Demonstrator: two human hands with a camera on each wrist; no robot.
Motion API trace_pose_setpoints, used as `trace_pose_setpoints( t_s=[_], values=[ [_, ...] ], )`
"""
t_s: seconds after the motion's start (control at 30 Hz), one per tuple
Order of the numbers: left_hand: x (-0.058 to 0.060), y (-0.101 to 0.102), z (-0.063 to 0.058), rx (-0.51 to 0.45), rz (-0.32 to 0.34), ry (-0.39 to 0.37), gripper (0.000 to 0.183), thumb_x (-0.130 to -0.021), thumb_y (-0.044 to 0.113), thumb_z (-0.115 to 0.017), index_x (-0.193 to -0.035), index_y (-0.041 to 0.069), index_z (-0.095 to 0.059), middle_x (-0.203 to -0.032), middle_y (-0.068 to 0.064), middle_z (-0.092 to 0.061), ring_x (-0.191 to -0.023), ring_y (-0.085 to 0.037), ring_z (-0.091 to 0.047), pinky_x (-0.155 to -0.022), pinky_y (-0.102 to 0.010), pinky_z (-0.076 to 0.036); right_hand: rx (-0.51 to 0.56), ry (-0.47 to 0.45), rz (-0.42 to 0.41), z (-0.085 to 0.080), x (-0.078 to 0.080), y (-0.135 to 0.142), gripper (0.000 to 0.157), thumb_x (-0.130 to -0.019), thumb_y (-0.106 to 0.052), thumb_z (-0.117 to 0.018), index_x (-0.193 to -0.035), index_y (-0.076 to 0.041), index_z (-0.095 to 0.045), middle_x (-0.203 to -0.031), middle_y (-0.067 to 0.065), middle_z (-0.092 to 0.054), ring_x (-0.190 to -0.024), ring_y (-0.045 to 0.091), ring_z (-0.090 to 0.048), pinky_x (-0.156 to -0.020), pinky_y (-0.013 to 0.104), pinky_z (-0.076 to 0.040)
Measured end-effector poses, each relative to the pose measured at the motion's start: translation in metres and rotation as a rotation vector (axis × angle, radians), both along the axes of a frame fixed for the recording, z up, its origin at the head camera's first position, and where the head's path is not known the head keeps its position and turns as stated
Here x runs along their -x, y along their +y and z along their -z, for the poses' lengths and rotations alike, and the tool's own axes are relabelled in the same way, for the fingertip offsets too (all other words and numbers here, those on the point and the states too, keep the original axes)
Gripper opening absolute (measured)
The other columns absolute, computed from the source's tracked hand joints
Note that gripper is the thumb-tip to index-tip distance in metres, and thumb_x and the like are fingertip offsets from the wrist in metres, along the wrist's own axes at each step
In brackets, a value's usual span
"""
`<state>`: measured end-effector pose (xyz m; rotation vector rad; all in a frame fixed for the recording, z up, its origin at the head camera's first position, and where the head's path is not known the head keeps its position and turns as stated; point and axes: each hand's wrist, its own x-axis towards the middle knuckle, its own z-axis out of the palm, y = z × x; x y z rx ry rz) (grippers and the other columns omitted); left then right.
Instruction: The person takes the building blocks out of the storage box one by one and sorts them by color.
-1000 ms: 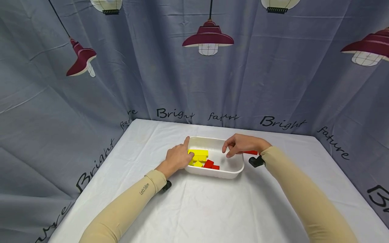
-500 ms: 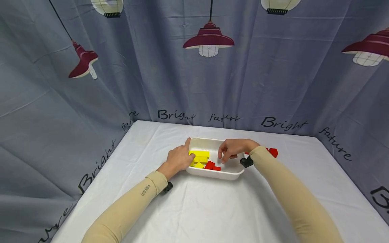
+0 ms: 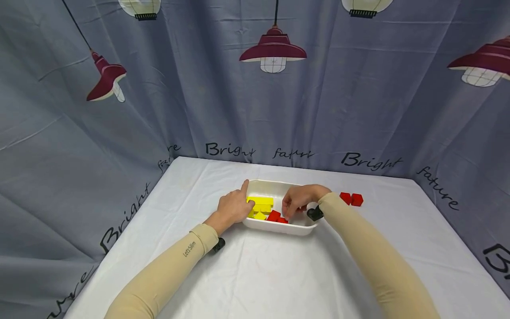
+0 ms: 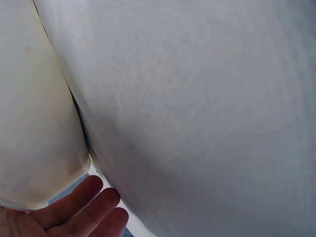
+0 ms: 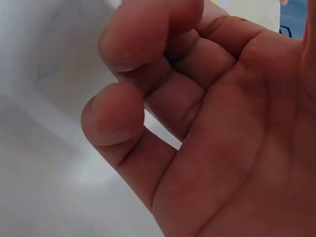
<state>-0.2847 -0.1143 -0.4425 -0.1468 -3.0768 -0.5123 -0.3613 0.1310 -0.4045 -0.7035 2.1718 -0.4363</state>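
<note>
A white tray (image 3: 287, 227) stands on the white-covered table. My left hand (image 3: 234, 206) grips its left side, with the thumb inside and the index finger along the rim. Fingers (image 4: 79, 210) of this hand lie against the tray's outer side in the left wrist view. Yellow blocks (image 3: 260, 201) lie inside near the left thumb, and a red block (image 3: 273, 215) sits beside them. My right hand (image 3: 299, 198) reaches down with bent fingers to a second red block (image 3: 282, 220). Whether it pinches that block is unclear; the right wrist view shows only curled fingers (image 5: 118, 116) and palm.
Red blocks (image 3: 351, 199) lie on the table to the right of the tray, partly behind the right sleeve (image 3: 358, 239). A grey curtain (image 3: 223, 110) with printed lamps hangs behind the table (image 3: 255, 274).
My right hand has moved left and down inside the tray, to the red blocks. Red blocks on the right have come into view from behind the arm. The left hand stays in place.
</note>
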Motion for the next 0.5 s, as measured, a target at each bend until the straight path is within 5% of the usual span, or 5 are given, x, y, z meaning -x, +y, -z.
trace_pose_setpoints(
  t_s=[0.5],
  values=[
    [0.0002, -0.0004, 0.0001, 0.01, -0.005, 0.002, 0.075, -0.096, 0.039, -0.049, -0.161, 0.015, -0.022, -0.127, -0.013, -0.067, -0.1, -0.025, -0.066, -0.08, -0.045, -0.054, 0.002, -0.002, -0.027, 0.0003, 0.0039, -0.0027, 0.008, -0.086, -0.021, -0.074, -0.087, -0.014, -0.071, -0.068, -0.004, -0.053, -0.062, 0.013, -0.045, -0.056, 0.025, -0.034]
  ],
)
